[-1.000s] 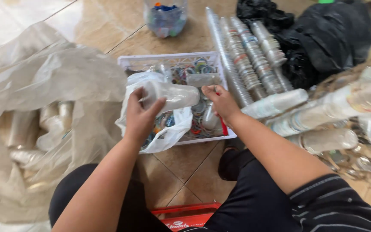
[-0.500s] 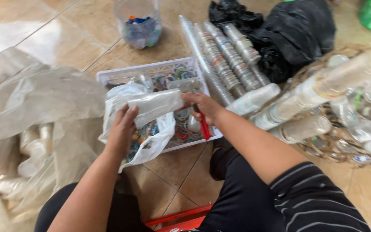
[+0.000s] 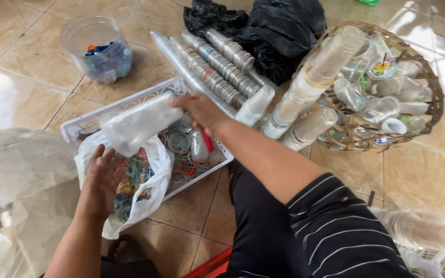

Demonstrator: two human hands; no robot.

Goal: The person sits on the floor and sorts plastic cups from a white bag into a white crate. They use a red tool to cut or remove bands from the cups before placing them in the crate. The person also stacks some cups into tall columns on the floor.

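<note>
The left hand [image 3: 100, 181] has let go, fingers spread; the right hand [image 3: 200, 109] grips the cup stack [image 3: 139, 123], angled toward lower left.

Probably a home recycling spot: tiled floor [image 3: 423, 175], stacked cups [image 3: 330, 56]
</note>
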